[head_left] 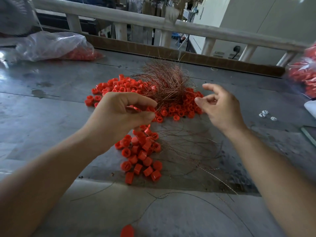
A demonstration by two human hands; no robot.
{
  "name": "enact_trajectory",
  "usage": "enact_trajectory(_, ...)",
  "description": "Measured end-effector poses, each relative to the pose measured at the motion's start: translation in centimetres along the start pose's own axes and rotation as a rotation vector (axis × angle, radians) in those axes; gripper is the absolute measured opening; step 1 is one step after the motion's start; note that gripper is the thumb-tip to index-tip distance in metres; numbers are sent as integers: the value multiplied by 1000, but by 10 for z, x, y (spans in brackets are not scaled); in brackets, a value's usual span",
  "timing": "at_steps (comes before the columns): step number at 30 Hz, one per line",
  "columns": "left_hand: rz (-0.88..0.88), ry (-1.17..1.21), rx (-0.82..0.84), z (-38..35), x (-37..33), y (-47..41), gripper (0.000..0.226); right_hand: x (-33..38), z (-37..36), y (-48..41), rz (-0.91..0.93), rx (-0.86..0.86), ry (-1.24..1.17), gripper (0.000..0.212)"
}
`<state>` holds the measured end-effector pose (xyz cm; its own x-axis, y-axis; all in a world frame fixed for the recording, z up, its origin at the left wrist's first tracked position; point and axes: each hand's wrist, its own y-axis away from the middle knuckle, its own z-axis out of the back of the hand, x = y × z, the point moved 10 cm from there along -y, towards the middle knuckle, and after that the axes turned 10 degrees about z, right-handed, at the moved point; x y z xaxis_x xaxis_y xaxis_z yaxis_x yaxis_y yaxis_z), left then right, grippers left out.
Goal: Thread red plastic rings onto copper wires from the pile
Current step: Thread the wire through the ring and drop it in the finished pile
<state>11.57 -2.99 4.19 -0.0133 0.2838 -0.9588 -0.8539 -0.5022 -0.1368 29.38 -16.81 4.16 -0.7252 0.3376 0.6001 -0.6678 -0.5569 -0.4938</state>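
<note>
A loose pile of red plastic rings (172, 110) lies on the grey table (51, 106), with a bundle of copper wires (167, 81) standing on top of it. My left hand (123, 115) hovers in front of the pile, pinching a red ring (132, 108) and a thin copper wire between thumb and forefinger. My right hand (220, 106) floats to the right of the bundle, fingers loosely curled and holding nothing. A nearer heap of threaded red rings (142, 154) lies below my left hand, its wires (191, 147) trailing right.
Clear plastic bags of red rings sit at the far left (56, 47) and the right edge (304, 74). A few small white pieces (266, 115) lie at the right. One red ring (127, 230) sits at the near edge. A white railing (153, 23) borders the table's far side.
</note>
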Motion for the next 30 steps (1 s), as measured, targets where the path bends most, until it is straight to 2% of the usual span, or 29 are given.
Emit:
enact_trajectory(3,-4,-4,3,-3,0,1,27,13,-14,-2,66,7,0,30)
enact_trajectory(6,-9,-20,8,-5,0,0,28,20,-9,-1,119,-80,40,15)
enact_trajectory(11,-9,-23,12,-5,0,2,21,23,-1,-2,137,-132,28,21)
enact_trajectory(17,-12,-22,12,-4,2,2,19,28,-19,0,157,-8,46,25)
enact_trajectory(21,-13,-6,23,-5,3,1,21,26,-18,0,159,-7,44,24)
enact_trajectory(30,-12,1,33,-7,5,0,24,24,10,0,127,-176,-24,12)
